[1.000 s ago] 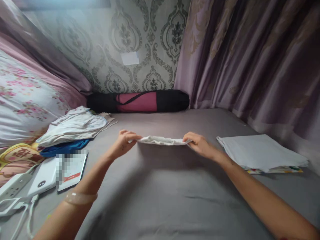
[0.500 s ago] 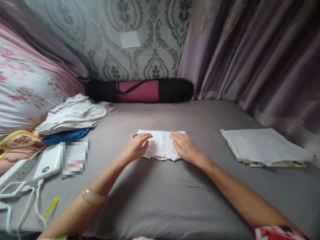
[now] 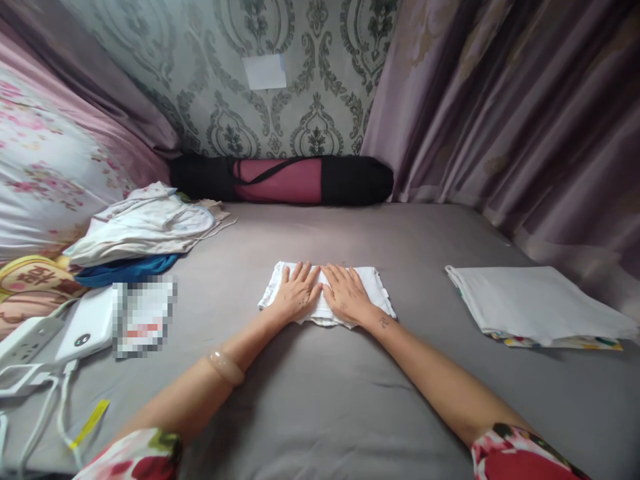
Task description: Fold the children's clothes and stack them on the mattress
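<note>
A small white folded garment (image 3: 373, 283) lies flat on the grey bed sheet (image 3: 310, 400) in front of me. My left hand (image 3: 296, 292) rests palm down on its left half, fingers stretched out and slightly apart. On the right half, my right hand (image 3: 346, 293) presses flat with its fingers extended. The thumbs almost meet over the middle of the cloth. Parts of the garment under both palms are hidden; its ruffled left and right edges stick out at the sides.
Folded white cloth (image 3: 535, 300) lies at the right. A heap of light clothes (image 3: 145, 227) sits at the left, above a white power bank (image 3: 90, 323), a power strip (image 3: 30, 343) and cables. A black and red long bag (image 3: 280, 180) lies along the wall.
Both hands have moved inward from the garment's sides onto its middle and now lie flat. More of the garment's side edges shows.
</note>
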Motion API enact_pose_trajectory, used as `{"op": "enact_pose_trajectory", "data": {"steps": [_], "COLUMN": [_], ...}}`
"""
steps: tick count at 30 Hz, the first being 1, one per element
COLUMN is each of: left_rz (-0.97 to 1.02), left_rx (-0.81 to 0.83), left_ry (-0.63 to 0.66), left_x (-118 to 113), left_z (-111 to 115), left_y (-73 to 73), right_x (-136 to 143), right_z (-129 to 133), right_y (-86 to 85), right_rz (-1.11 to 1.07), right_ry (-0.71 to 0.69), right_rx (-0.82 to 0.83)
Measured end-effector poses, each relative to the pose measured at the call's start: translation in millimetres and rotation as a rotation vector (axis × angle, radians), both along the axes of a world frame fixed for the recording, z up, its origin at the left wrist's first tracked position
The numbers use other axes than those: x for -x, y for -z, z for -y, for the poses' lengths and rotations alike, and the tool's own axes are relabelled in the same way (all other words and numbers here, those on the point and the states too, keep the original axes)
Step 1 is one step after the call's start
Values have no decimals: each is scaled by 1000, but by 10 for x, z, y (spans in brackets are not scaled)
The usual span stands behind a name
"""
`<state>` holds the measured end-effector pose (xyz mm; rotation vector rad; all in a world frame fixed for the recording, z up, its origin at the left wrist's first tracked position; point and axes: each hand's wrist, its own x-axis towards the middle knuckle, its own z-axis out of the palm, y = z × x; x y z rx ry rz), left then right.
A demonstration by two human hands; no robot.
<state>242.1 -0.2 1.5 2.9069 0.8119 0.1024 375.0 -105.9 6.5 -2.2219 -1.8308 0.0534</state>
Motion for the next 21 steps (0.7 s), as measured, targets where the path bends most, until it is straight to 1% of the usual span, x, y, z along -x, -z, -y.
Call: {"op": "enact_pose_trajectory", "data": {"steps": [4,7,10,14,18,21], "left_rz": [-11,10,38,-5,-30,-31], "left_rx": [6,-17,-53,-25,-46,-85], "left_ry": [-7,-30,-59,-93,-92,-68], "left_x": [2,67,152,187,213,310], "left_z": [-11,-70,-130,-137,-145,-226], "left_y": [-20,-12,18,13,-32,-30], "right_x": [-13,-57,-99,-114,-161,-252], "right_z": [-4,59,139,168,194,286], "right_y": [-19,-39,-13,32,-18,-55], "right_rz": [-28,-47,-40,-33,-58,-16], "right_ry": [16,38,58,77,63,119], "right_rx": [35,78,71,48,92,89]}}
